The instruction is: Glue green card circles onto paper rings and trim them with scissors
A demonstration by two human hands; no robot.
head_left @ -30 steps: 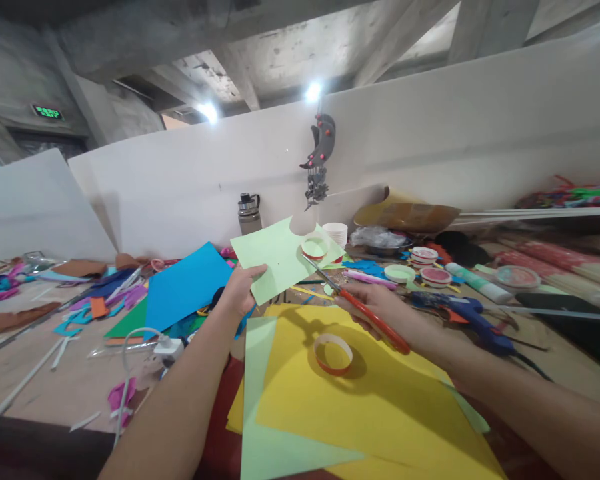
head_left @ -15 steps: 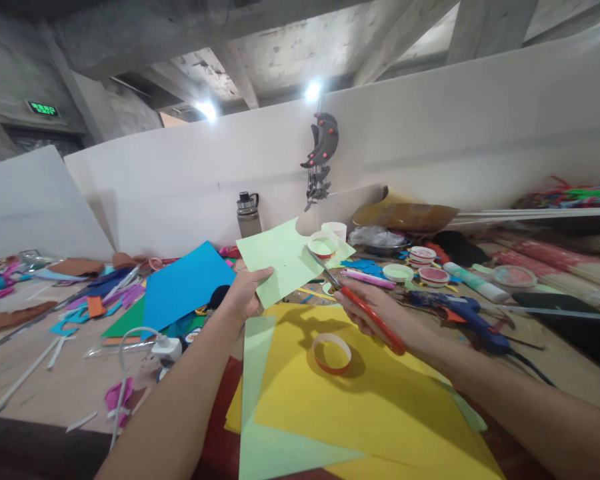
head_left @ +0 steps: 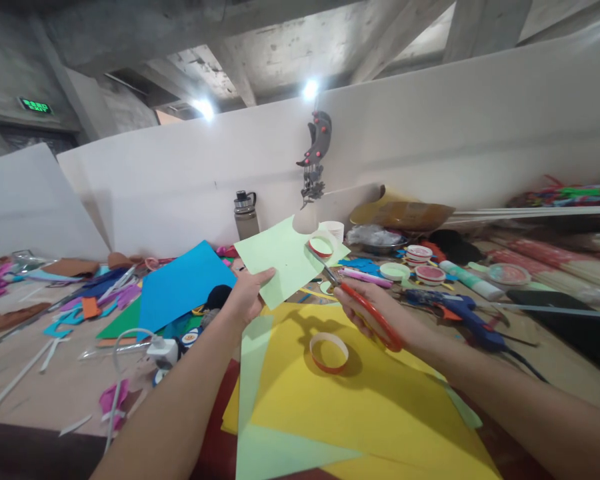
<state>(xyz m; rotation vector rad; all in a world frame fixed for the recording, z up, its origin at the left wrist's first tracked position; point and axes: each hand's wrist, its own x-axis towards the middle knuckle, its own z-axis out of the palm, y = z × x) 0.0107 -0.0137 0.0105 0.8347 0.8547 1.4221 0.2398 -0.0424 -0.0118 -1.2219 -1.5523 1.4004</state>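
Observation:
My left hand (head_left: 250, 293) pinches the lower left edge of a light green paper sheet (head_left: 275, 261), which has a curved notch in its top edge. A paper ring with a red rim (head_left: 321, 245) sits against the sheet's right part; whether it is stuck on, I cannot tell. My right hand (head_left: 363, 307) is closed round the red-handled scissors (head_left: 375, 320). Their blades point up and left and meet the sheet just beside the ring. Below both hands, a second paper ring (head_left: 329, 367) lies on yellow paper sheets (head_left: 380, 407).
At the left are a blue sheet (head_left: 180, 287), a white plug with its cable (head_left: 163, 350) and scraps. A dark bottle (head_left: 246, 217) stands behind the green sheet. Round lids (head_left: 430, 274) and a blue glue gun (head_left: 470, 317) lie to the right. A moon-shaped hanging (head_left: 320, 140) is on the wall.
The whole view has shifted slightly. The scissors' handles look a little further apart, with the blades still at the sheet by the ring. My left hand keeps its hold on the paper.

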